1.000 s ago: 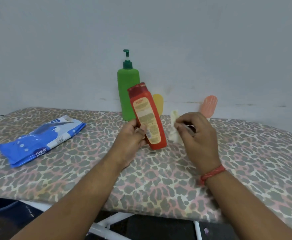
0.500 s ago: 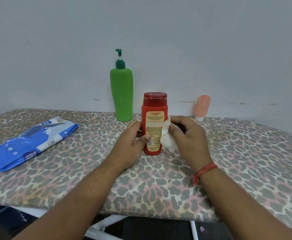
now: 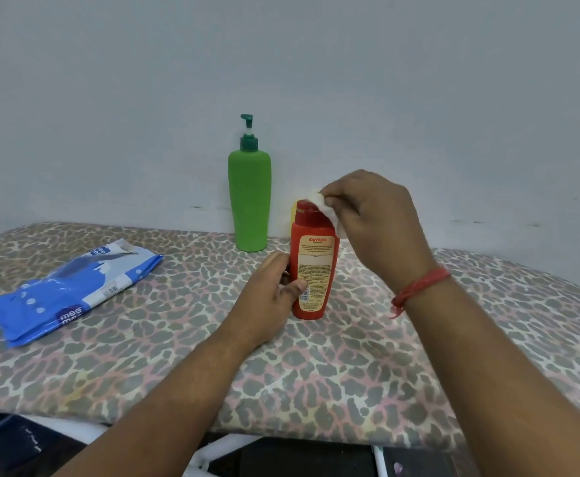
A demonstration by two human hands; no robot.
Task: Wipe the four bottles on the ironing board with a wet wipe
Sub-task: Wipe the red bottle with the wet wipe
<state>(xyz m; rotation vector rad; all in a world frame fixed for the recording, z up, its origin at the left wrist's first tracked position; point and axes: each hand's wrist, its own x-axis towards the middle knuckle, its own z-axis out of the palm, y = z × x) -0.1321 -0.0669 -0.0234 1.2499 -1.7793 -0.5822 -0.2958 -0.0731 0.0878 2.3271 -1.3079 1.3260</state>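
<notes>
At the centre of my frame the left hand [image 3: 270, 297] grips the upright red bottle [image 3: 312, 270] low on its side, while my right hand [image 3: 371, 218] pinches a white wet wipe [image 3: 326, 210] against its cap. Behind it, by the wall, stands the green pump bottle [image 3: 249, 204] (a sliver of yellow shows beside the red cap). A blue wipes pack [image 3: 68, 287] lies at left on the leopard-print ironing board [image 3: 350, 373].

My ironing board [image 3: 367, 366], across the lower frame, wears a leopard print of grey spots on pink and cream. At centre stands a red bottle [image 3: 312, 270] (cream label, red lettering). Behind it is a green bottle [image 3: 249, 204], its pump darker green. The wet wipe [image 3: 326, 211] is white; the wipes pack [image 3: 64, 290], at left, blue and white. On my wrist is a red thread [image 3: 419, 287].
</notes>
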